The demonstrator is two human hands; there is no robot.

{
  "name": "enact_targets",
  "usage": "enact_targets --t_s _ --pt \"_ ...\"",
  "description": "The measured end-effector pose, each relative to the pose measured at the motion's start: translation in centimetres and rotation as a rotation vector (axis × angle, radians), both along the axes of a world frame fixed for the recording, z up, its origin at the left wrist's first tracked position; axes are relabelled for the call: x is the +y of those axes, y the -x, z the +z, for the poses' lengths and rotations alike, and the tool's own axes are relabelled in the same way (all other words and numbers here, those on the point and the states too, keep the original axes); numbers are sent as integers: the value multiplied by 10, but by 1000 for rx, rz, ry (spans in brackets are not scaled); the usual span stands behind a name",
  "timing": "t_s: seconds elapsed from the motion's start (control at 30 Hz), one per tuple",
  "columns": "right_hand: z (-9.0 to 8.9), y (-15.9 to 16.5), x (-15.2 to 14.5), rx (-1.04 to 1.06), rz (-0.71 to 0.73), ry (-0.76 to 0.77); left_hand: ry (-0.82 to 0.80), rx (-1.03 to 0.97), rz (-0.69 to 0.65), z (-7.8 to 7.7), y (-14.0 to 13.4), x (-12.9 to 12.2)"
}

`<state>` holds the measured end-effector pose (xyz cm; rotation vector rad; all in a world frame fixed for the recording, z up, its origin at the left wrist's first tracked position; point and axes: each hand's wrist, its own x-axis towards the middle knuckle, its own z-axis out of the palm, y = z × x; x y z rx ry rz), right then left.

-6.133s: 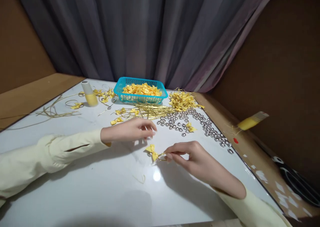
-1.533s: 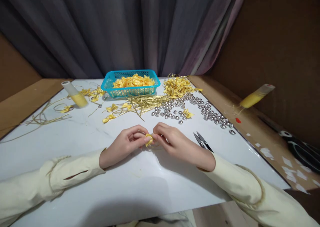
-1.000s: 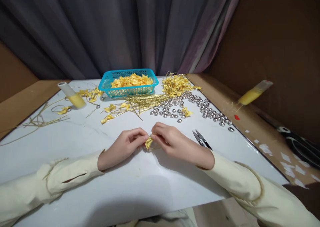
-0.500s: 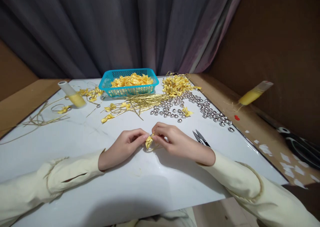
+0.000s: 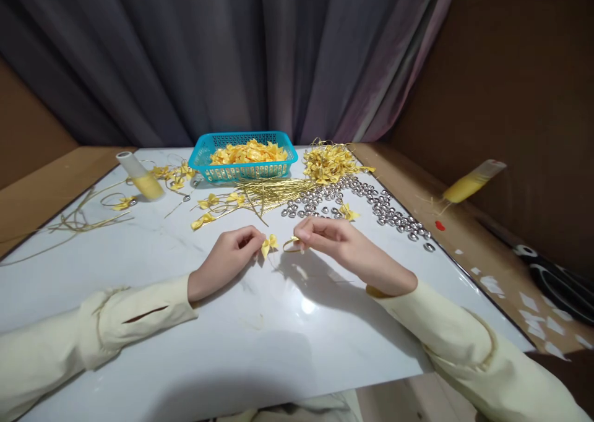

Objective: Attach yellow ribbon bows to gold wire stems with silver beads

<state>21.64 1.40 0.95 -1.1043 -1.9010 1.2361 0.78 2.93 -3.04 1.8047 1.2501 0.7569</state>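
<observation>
A small yellow ribbon bow (image 5: 269, 245) is pinched between the thumb and fingers of my left hand (image 5: 231, 256). My right hand (image 5: 341, 242) is closed on a looped gold cord (image 5: 291, 244), a short way to the right of the bow. Thin strands trail just below the bow; whether they join it to the cord I cannot tell. Beyond my hands lie several yellow bows (image 5: 203, 220) and a bundle of straight gold cords (image 5: 273, 191). Silver beads (image 5: 394, 210) are scattered behind and right of my right hand.
A blue basket (image 5: 223, 173) of yellow bows stands at the back. Right of it is a pile of corded bows (image 5: 330, 162). Yellow-filled tubes stand left (image 5: 142, 177) and lie right (image 5: 473, 182). Black-handled scissors (image 5: 557, 286) and paper scraps (image 5: 492, 284) lie on the right.
My hands have drawn apart, the right hand moving right and slightly up with the looped cord. The bow now shows plainly at my left fingertips. My right hand and forearm now hide the small snips.
</observation>
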Motion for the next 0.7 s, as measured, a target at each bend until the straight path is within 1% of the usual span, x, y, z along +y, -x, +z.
enact_targets --t_s 0.1,0.2,0.27,0.33,0.37,0.43,0.5,0.6,0.7 --pt "4 -3 1 122 117 213 -106 140 -32 -4 2 2" --pt "2 1 0 134 160 321 -258 275 -84 -6 2 0" --pt "-2 5 -1 128 154 376 -378 271 -105 -4 3 -3" --pt "-6 8 0 123 147 400 -472 181 -153 -1 5 -7" --pt "-7 9 0 122 143 401 -488 122 -194 1 5 -10" --pt "-10 10 1 133 143 392 -450 23 -290 4 6 -15" --pt "-11 9 2 161 159 396 -366 -27 -355 5 4 -19" --pt "-10 8 2 149 201 420 -212 -119 -400 3 1 -20" --pt "-7 7 1 71 239 415 22 -263 -412 -1 -1 -19"
